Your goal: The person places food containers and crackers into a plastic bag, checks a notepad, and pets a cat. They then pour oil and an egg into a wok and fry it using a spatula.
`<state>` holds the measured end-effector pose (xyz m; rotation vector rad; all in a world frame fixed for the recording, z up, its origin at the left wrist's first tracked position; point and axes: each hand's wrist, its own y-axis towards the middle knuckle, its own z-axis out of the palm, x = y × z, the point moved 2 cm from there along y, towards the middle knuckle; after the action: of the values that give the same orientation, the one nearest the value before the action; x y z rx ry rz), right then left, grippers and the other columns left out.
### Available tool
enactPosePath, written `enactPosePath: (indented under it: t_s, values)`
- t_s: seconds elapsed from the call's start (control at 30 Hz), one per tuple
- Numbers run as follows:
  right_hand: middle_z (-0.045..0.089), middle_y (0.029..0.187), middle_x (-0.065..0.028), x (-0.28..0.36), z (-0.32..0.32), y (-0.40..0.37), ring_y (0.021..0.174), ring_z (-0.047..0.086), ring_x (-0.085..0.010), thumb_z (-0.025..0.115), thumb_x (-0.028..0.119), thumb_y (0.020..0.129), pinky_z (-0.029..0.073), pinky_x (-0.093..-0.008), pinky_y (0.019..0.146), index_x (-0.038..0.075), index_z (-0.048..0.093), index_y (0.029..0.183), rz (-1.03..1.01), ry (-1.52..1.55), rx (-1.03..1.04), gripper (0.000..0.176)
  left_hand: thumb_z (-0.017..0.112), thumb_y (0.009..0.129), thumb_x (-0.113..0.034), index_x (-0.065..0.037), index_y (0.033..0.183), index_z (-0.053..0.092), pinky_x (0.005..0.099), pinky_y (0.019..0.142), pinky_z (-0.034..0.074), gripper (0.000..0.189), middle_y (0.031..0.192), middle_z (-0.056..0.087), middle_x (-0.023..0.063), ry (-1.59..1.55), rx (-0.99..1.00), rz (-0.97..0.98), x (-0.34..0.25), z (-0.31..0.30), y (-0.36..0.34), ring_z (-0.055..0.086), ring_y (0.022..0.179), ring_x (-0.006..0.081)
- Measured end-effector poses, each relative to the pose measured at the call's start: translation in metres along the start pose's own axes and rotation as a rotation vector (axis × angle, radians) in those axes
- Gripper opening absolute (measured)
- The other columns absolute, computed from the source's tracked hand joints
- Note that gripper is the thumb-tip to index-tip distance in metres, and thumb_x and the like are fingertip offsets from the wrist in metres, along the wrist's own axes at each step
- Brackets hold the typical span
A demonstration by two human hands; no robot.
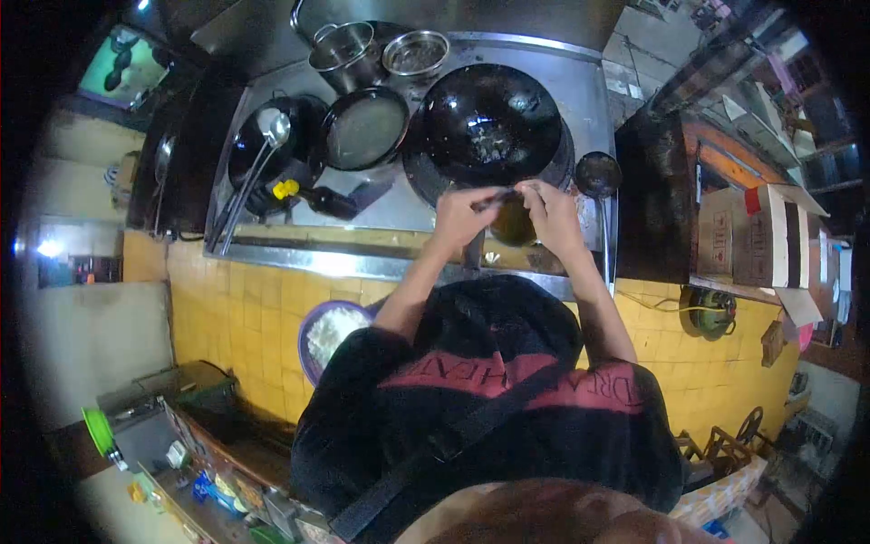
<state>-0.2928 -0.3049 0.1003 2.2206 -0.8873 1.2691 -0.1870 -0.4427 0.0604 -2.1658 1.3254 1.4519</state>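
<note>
My left hand (465, 217) and my right hand (551, 218) are close together at the near side of a large black wok (492, 122). Both are closed, their fingertips meeting around a thin dark piece (495, 200) whose kind I cannot make out. Below them is a round vessel with brownish-yellow contents (515, 227), partly hidden by the hands. A black ladle (598, 175) lies to the right, its handle pointing toward me. Left of the wok stands a shallow black pan (367, 129) holding a cloudy liquid.
A dark bottle with a yellow cap (327, 202) lies on the stove. Metal utensils (263, 163) rest across another wok at left. A steel pot (347, 56) and a strainer (415, 54) stand behind. On the floor is a purple basin (306, 349) with white contents; a cardboard box (752, 236) is at right.
</note>
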Motion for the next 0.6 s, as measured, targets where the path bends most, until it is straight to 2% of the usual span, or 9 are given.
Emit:
enactPosePath:
  t_s: [0.07, 0.13, 0.23, 0.27, 0.33, 0.37, 0.4, 0.47, 0.6]
  values:
    - [0.06, 0.081, -0.0187, 0.006, -0.001, 0.004, 0.078, 0.06, -0.0308, 0.047, 0.017, 0.086, 0.046, -0.0375, 0.067, 0.004, 0.06, 0.093, -0.139, -0.082, 0.18, 0.019, 0.066, 0.067, -0.022, -0.014, 0.093, 0.067, 0.0297, 0.054, 0.046, 0.026, 0.068, 0.062, 0.0124, -0.001, 0.263, -0.049, 0.001, 0.003, -0.001, 0.059, 0.053, 0.0189]
    - [0.061, 0.08, -0.0165, 0.005, -0.002, 0.003, 0.073, 0.061, -0.0277, 0.051, 0.017, 0.084, 0.046, -0.0345, 0.065, 0.006, 0.059, 0.1, -0.217, -0.119, 0.212, 0.02, 0.066, 0.067, -0.021, -0.014, 0.093, 0.067, 0.0298, 0.054, 0.045, 0.026, 0.067, 0.062, 0.0129, 0.038, 0.282, -0.006, -0.007, 0.004, 0.002, 0.059, 0.054, 0.0202]
    - [0.062, 0.081, -0.012, 0.018, -0.022, -0.01, 0.067, 0.057, -0.0165, 0.057, 0.014, 0.082, 0.044, -0.029, 0.063, 0.005, 0.052, 0.114, -0.066, 0.088, 0.21, 0.034, 0.064, 0.069, -0.02, -0.013, 0.09, 0.067, 0.0291, 0.056, 0.047, 0.022, 0.075, 0.064, 0.0106, 0.073, 0.198, 0.141, -0.006, 0.008, 0.014, 0.061, 0.06, 0.022]
    - [0.062, 0.081, -0.012, 0.012, -0.028, -0.016, 0.067, 0.057, -0.0165, 0.057, 0.014, 0.082, 0.044, -0.029, 0.063, 0.005, 0.052, 0.114, -0.062, 0.084, 0.197, 0.034, 0.064, 0.069, -0.02, -0.013, 0.09, 0.067, 0.0291, 0.056, 0.047, 0.022, 0.075, 0.064, 0.0106, 0.066, 0.206, 0.15, -0.003, 0.009, 0.021, 0.061, 0.06, 0.022]
    - [0.061, 0.081, -0.0131, -0.009, -0.04, -0.031, 0.07, 0.057, -0.0154, 0.056, 0.014, 0.082, 0.044, -0.0276, 0.061, 0.003, 0.053, 0.112, -0.007, 0.09, -0.034, 0.032, 0.063, 0.07, -0.018, -0.013, 0.087, 0.067, 0.0301, 0.057, 0.048, 0.018, 0.078, 0.064, 0.0089, 0.123, 0.1, 0.268, 0.003, 0.007, 0.042, 0.062, 0.064, 0.0211]
    - [0.061, 0.083, -0.0148, -0.017, -0.045, -0.041, 0.071, 0.058, -0.018, 0.057, 0.013, 0.082, 0.044, -0.0279, 0.062, 0.0, 0.054, 0.108, -0.125, 0.048, -0.188, 0.03, 0.061, 0.07, -0.019, -0.015, 0.088, 0.066, 0.0317, 0.058, 0.049, 0.019, 0.078, 0.065, 0.0082, 0.17, 0.058, 0.328, 0.006, 0.005, 0.053, 0.063, 0.065, 0.0218]
    - [0.061, 0.083, -0.0148, -0.029, -0.048, -0.052, 0.071, 0.058, -0.018, 0.057, 0.013, 0.082, 0.044, -0.0279, 0.062, 0.0, 0.054, 0.108, -0.113, 0.046, -0.206, 0.03, 0.059, 0.071, -0.02, -0.016, 0.088, 0.066, 0.0324, 0.058, 0.049, 0.019, 0.076, 0.064, 0.0087, 0.272, 0.042, 0.413, 0.004, -0.001, 0.066, 0.062, 0.064, 0.0228]
    - [0.06, 0.086, -0.0158, -0.058, -0.056, -0.085, 0.077, 0.058, -0.0208, 0.056, 0.011, 0.082, 0.045, -0.029, 0.064, -0.002, 0.056, 0.103, 0.086, -0.143, -0.305, 0.025, 0.059, 0.069, -0.021, -0.018, 0.086, 0.065, 0.0346, 0.055, 0.049, 0.018, 0.069, 0.063, 0.0088, 0.416, -0.051, 0.549, 0.034, 0.01, 0.096, 0.061, 0.06, 0.0234]
    - [0.057, 0.092, -0.0161, -0.106, -0.058, -0.161, 0.084, 0.057, -0.0228, 0.056, 0.01, 0.082, 0.046, -0.0296, 0.066, -0.002, 0.056, 0.1, 0.203, -0.258, -0.416, 0.022, 0.061, 0.068, -0.024, -0.018, 0.083, 0.062, 0.0363, 0.051, 0.047, 0.016, 0.059, 0.059, 0.0062, 0.741, 0.032, 0.623, 0.056, 0.017, 0.142, 0.059, 0.054, 0.0229]
